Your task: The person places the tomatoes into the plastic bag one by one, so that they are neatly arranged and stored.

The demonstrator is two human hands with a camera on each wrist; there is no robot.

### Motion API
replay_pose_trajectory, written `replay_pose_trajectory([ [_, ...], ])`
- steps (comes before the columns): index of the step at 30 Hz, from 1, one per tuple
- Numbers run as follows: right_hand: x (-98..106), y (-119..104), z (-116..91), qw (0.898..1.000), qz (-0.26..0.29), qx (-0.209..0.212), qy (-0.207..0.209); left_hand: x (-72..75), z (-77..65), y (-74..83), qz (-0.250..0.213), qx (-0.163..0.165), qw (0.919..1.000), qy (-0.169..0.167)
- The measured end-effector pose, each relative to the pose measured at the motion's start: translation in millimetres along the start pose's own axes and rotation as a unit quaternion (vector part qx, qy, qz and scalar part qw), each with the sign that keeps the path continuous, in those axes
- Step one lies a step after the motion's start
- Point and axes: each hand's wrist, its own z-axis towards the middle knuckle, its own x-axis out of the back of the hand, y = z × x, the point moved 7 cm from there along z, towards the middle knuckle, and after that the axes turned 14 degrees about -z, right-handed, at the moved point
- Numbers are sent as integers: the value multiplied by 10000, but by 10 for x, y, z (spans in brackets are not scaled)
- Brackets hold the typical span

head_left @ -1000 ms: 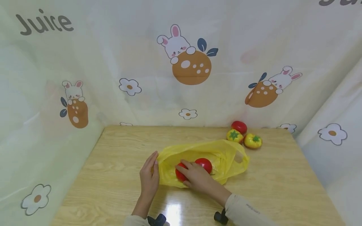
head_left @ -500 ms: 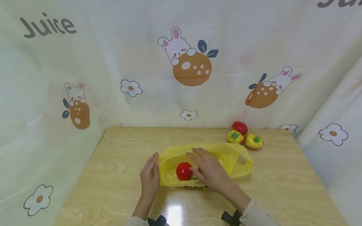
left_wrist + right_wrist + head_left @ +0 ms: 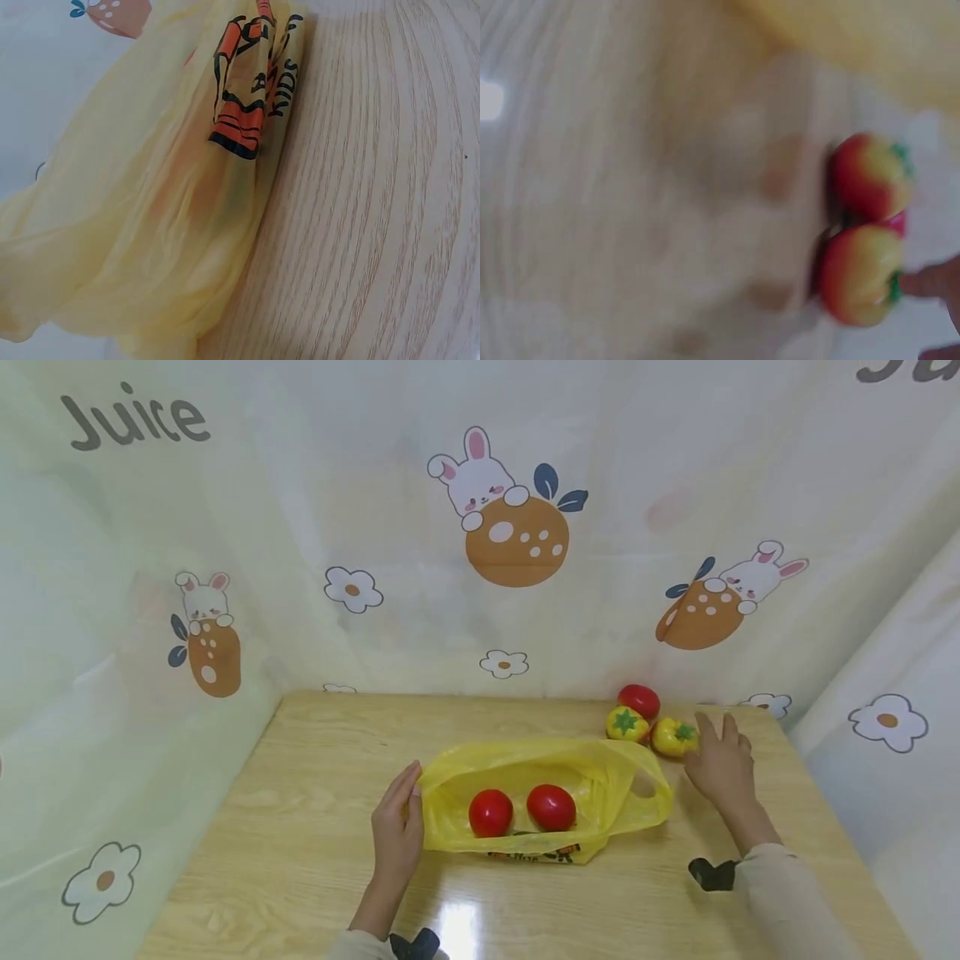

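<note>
A yellow plastic bag [image 3: 517, 752] lies with its mouth spread towards the head camera. Two shiny red round fruits [image 3: 491, 813] sit side by side inside it. My left hand [image 3: 397, 827] holds the bag's left edge, thumb and fingertips at the rim. At the back right, my right hand [image 3: 722, 768] is beside a red-and-yellow bell pepper [image 3: 673, 737] with a green top, its fingers spread and apart. In the right wrist view, a finger [image 3: 930, 281] is right at that pepper's green top. The left hand is outside the left wrist view.
A second red-and-yellow pepper [image 3: 627, 724] and a red fruit [image 3: 639, 701] stand close to the first pepper. The wooden table [image 3: 300, 827] ends at a printed curtain [image 3: 390, 510]. The bag's loop handle [image 3: 660, 806] sticks out to the right.
My right hand has let go of a red fruit inside the bag, left the bag and moved right to the peppers. Both red fruits in the bag now show fully. The left hand stays put.
</note>
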Motion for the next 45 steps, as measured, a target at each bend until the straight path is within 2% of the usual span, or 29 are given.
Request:
replay_pose_trajectory([
  [2,-214,96,6,9981,-120,194,-571,13,-9,-17,35,49,10000,13],
  [5,-390,121,3,9949,-83,592,-815,25,-17,-35,18,79,10000,14],
  [9,-444,90,8,9954,18,800,-518,30,-22,-36,-30,41,10000,-16],
  [14,-429,109,77,9983,165,566,-39,31,10,-41,116,-157,9998,-105],
  [18,-358,148,121,9975,240,492,441,19,68,-67,100,-120,9997,-179],
  [22,-322,149,140,9979,165,473,414,8,95,-78,-1,-22,9999,-166],
  [26,-311,177,148,9997,-9,172,-158,-23,103,-70,-127,-20,9997,-194],
  [30,-378,195,129,9961,-137,16,-876,-34,97,-85,-95,24,9998,-184],
  [33,-449,174,89,9940,-109,-7,-1084,-9,82,-66,-52,58,9998,-168],
  [37,-486,162,29,9960,-68,-13,-891,6,51,-31,-43,20,9999,-165],
  [40,-440,186,0,9984,2,-26,-563,16,38,-2,-49,-56,9999,-148],
  [45,-253,284,-57,9978,432,-506,-35,48,38,21,-28,-110,9999,-119],
])
